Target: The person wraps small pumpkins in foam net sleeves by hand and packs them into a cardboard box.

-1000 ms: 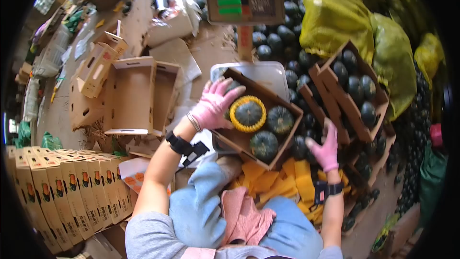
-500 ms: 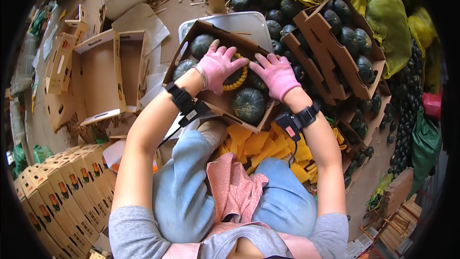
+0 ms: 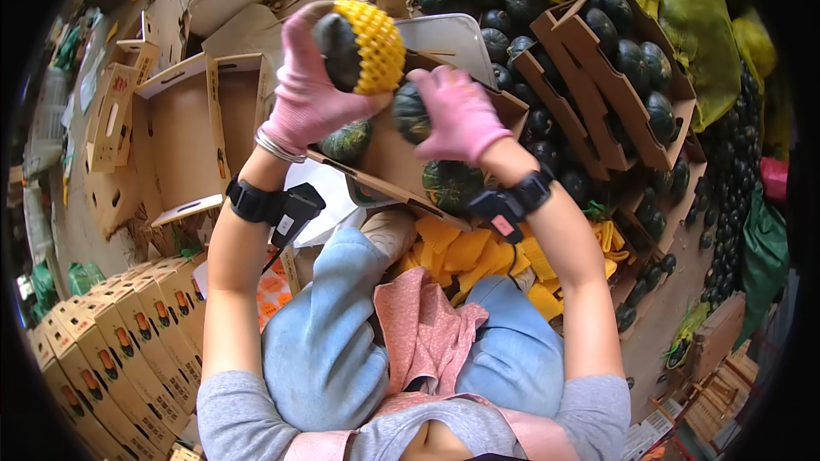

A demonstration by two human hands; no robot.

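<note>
My left hand [image 3: 307,90], in a pink glove, is raised over the left part of an open cardboard box [image 3: 384,154]. Its fingers are wrapped round a dark green pumpkin [image 3: 336,49], and a yellow foam net [image 3: 380,47] covers that pumpkin's right side. My right hand [image 3: 465,115], also gloved in pink, grips a second dark green pumpkin [image 3: 412,113] from the right, thumb below and fingers above. Inside the box, a pumpkin [image 3: 347,143] lies at the left and another pumpkin [image 3: 453,185] near the front right corner.
Loose yellow foam nets [image 3: 470,260] lie between my knees and the box. Filled pumpkin boxes [image 3: 615,77] lean at the right, beside a pumpkin pile and a green mesh sack [image 3: 705,43]. An open cardboard box [image 3: 184,137] stands left; folded cartons [image 3: 128,350] line the lower left.
My left hand has risen up and left, bringing up a pumpkin with the yellow net now round part of it. My right hand has shifted slightly left and closed on another pumpkin.
</note>
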